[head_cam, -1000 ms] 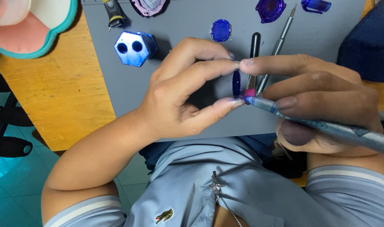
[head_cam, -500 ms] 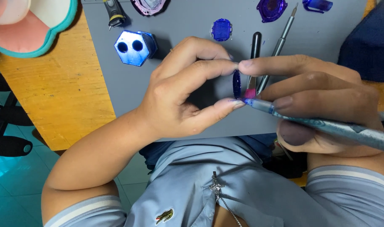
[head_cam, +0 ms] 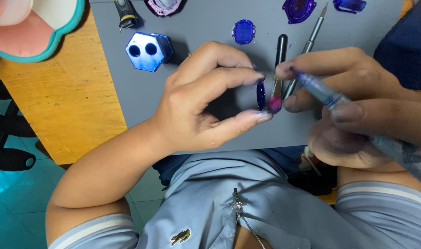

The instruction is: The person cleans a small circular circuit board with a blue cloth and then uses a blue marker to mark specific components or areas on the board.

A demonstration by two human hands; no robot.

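The small blue oval piece is held on its edge above the grey mat, with its long axis running up and down in the view, away from the body. The left hand pinches it at the two ends, the forefinger on the far end and the thumb on the near end, so the flat face looks to the right. Just beside this face, touching it or almost, is the pink tip of a thin brush, which the right hand grips together with a long blue-grey pen that goes out toward the lower right. So the piece lies directly left of the right hand's tools, and the left hand is the nearer one. On the mat behind lie a black pen, a metal screwdriver, a blue hexagonal block with two holes and some purple and blue small parts. The mat rests on a yellow wooden counter, with a pink and teal tray at the far left corner
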